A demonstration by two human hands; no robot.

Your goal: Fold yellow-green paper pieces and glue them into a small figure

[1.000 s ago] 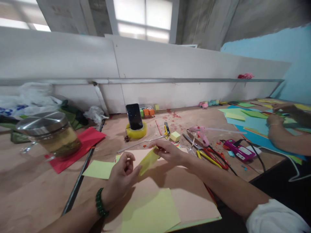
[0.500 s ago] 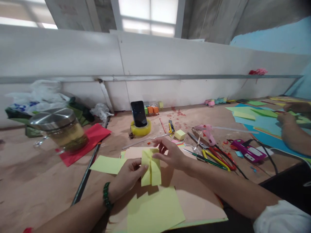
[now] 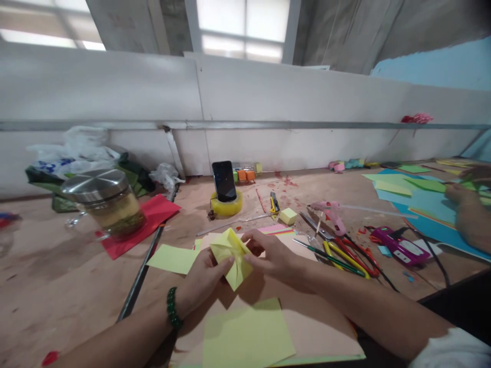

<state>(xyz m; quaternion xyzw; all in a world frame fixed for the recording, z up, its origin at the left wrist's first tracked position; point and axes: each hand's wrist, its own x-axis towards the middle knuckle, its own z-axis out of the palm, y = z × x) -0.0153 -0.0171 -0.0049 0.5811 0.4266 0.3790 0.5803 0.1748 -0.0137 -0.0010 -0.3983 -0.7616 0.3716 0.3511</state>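
Note:
Between my two hands is a piece of yellow paper (image 3: 235, 273) with folds and creases, raised above a stack of peach paper (image 3: 307, 312). My left hand (image 3: 207, 268) pinches its left side, thumb on the front face. My right hand (image 3: 270, 253) grips the right edge with thumb and curled fingers. A flat yellow sheet (image 3: 247, 335) lies on the stack below my hands. Another yellow strip (image 3: 171, 259) lies just left of my left hand. Beyond my right hand sits a small folded yellow paper cube (image 3: 287, 215).
A lidded glass mug (image 3: 115, 204) stands on red paper (image 3: 161, 209) at left. A phone (image 3: 224, 181) leans in a tape roll (image 3: 227, 204). To the right lie scissors (image 3: 353, 250), a cutter knife (image 3: 274, 203) and a pink glue gun (image 3: 332, 212). Another person's hand (image 3: 458, 197) is at far right.
The yellow paper has gone from an upright creased rectangle to a turned, pointed shape with flaps opened out. My right hand has lowered onto its right edge. The whole view has shifted slightly.

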